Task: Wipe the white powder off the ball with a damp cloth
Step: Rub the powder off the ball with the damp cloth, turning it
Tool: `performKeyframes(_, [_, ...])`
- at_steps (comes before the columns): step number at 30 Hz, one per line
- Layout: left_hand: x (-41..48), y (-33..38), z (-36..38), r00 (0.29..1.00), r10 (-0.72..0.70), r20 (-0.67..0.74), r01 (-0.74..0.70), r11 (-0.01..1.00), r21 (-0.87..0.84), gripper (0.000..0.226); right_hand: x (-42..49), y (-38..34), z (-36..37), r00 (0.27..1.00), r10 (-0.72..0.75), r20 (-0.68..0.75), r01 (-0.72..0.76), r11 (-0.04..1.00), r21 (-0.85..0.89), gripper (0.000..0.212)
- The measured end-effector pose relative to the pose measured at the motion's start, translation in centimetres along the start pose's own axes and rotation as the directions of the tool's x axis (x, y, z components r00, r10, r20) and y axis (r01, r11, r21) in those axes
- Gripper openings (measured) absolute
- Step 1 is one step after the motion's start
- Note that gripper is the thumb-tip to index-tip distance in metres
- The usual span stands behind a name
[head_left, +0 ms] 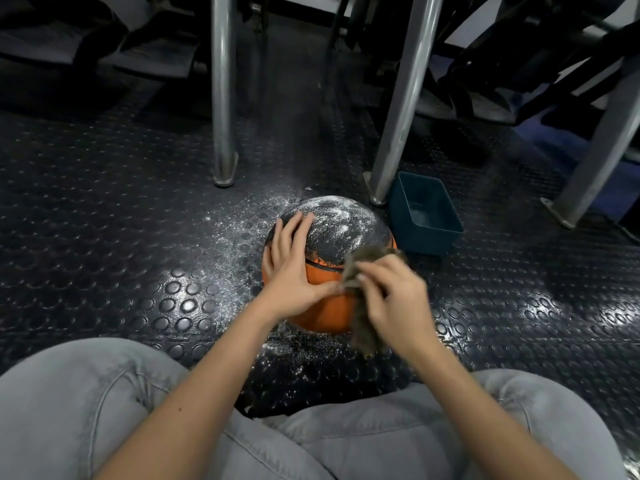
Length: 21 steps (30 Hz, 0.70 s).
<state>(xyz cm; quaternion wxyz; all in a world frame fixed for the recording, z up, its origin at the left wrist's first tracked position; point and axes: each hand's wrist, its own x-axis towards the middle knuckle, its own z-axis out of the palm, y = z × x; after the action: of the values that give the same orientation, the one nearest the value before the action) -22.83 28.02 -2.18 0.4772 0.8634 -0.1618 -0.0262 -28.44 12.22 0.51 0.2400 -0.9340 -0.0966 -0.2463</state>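
An orange and black basketball (pixel 341 233) sits on the dark studded floor in front of my knees. White powder covers its black top panel, while the orange near side looks clean. My left hand (pixel 292 268) lies flat against the ball's left side, fingers straight and spread, thumb reaching toward the cloth. My right hand (pixel 393 303) grips a grey-brown cloth (pixel 367 336) and holds it against the ball's near right side. The cloth is blurred and part of it hangs below the hand.
A dark teal plastic tub (pixel 424 214) stands just right of the ball. Metal legs (pixel 223 98) (pixel 403 98) rise behind the ball, another (pixel 602 147) at far right. White powder (pixel 239 237) is scattered on the floor around the ball. My knees in grey jeans (pixel 86 410) fill the bottom.
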Motion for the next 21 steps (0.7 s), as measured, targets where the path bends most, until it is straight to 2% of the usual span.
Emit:
performKeyframes(1, [0.1, 0.0, 0.1, 1.000, 0.009, -0.010, -0.009, 1.000, -0.001, 0.117, -0.3, -0.6, 0.3, 0.999, -0.042, 0.028, 0.041, 0.999, 0.014, 0.021])
performKeyframes(3, [0.0, 0.0, 0.1, 0.999, 0.012, -0.033, -0.014, 0.999, -0.049, 0.114, 0.5, -0.7, 0.0, 1.000, 0.014, -0.014, -0.013, 0.995, 0.097, 0.018])
performKeyframes(4, [-0.1, 0.0, 0.0, 0.999, -0.004, -0.051, -0.002, 0.994, -0.114, 0.105, 1.2, -0.2, -0.4, 0.991, 0.106, -0.078, -0.093, 0.984, 0.150, 0.015])
performKeyframes(6, [-0.3, 0.2, -0.2, 0.996, -0.028, -0.084, 0.005, 0.965, -0.261, 0.080, 2.5, 0.8, -1.4, 0.922, 0.361, -0.144, -0.311, 0.907, 0.283, 0.013])
performKeyframes(8, [-0.4, 0.4, 0.1, 0.993, 0.003, -0.114, -0.033, 0.965, -0.261, 0.056, 3.0, 0.9, -1.5, 0.855, 0.517, -0.037, -0.452, 0.780, 0.433, 0.012])
performKeyframes(12, [-0.5, 0.1, 0.6, 0.990, 0.047, -0.130, -0.067, 0.986, -0.152, 0.053, 2.8, -0.1, -1.4, 0.861, 0.485, 0.153, -0.489, 0.710, 0.507, 0.008])
performKeyframes(15, [-0.5, 0.1, 0.8, 0.990, 0.021, -0.139, -0.042, 0.988, -0.150, 0.047, 3.4, 0.3, -2.7, 0.819, 0.494, 0.291, -0.551, 0.539, 0.636, 0.023])
performKeyframes(18, [-0.5, 0.7, 0.9, 0.989, -0.028, -0.145, 0.004, 0.987, -0.163, 0.040, 3.5, 0.5, -3.1, 0.797, 0.468, 0.381, -0.596, 0.510, 0.620, 0.036])
performKeyframes(21, [-0.4, 0.9, 0.8, 0.981, -0.081, -0.179, 0.039, 0.973, -0.228, 0.029, 3.5, 0.5, -3.6, 0.794, 0.416, 0.443, -0.605, 0.475, 0.639, 0.037])
